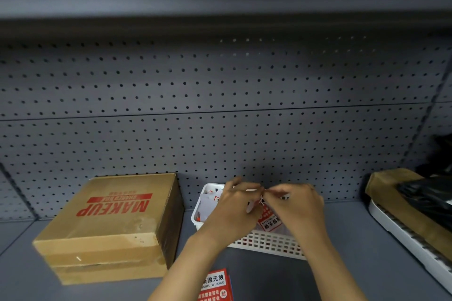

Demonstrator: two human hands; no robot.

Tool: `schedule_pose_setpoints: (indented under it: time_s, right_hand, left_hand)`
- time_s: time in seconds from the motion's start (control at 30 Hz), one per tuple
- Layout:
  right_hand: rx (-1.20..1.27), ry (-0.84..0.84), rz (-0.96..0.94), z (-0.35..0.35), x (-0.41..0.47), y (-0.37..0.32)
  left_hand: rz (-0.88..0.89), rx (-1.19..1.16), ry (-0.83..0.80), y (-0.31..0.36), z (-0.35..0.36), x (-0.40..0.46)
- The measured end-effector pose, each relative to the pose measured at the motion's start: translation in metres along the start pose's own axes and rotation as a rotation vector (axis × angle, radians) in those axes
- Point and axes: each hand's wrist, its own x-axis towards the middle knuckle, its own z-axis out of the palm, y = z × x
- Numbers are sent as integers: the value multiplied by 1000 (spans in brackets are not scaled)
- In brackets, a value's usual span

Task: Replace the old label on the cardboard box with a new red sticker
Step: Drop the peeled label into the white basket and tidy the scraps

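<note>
Both hands (269, 205) pinch glossy red sticker (268, 220).

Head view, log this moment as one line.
both hands peeling red sticker over white basket | cardboard box left, untouched

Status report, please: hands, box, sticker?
Both hands, left hand and right hand, pinch a red-and-white sticker over the white basket. Brown cardboard box untouched.
</note>
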Motion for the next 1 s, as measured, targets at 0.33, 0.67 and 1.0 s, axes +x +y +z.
schedule_pose_setpoints:
  time_s: [0.33, 0.67, 1.0]
  right_hand:
    - [77, -130, 101, 1, 11, -3]
    - [-261, -316, -47, -5, 1, -1]
    - [-385, -229, -36, -38, 5, -2]
  left_hand:
    - [-151, -158, -53, -12, 1, 2]
    - [-65, 28, 2, -18, 2, 3]
    - [-69, 181, -11, -20, -45, 1]
